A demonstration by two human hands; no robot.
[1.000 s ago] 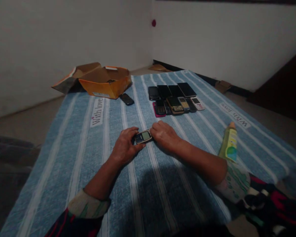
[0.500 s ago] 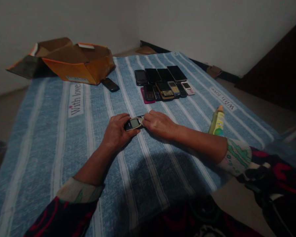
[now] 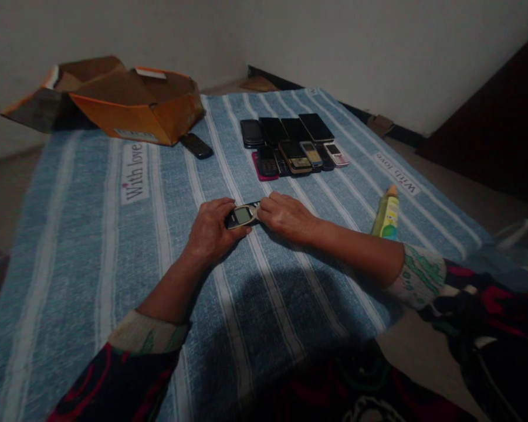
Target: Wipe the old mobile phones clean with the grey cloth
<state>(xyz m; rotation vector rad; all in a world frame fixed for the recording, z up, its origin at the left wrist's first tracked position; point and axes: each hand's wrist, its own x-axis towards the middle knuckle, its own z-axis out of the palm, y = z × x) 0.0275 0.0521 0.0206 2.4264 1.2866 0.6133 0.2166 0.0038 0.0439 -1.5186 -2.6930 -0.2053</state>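
A dark old-style mobile phone with a pale frame and grey-green screen lies flat on the striped cloth, screen up. My left hand grips its left end, thumb along the near edge and fingers along the far edge. Over the keypad end rests my right hand, its fingers curled and pressed together. Whatever may be pinched in those fingertips is hidden. Part of the keypad shows just left of them.
Several phones lie in two rows beyond my hands. A torn orange cardboard box stands at the far left, with one dark phone beside it. To the right is a yellow-green bottle. Striped blue cloth covers the table.
My right fingers have shifted slightly to the right along the phone, uncovering more of its keypad. The left hand keeps its grip. The view has tilted slightly.
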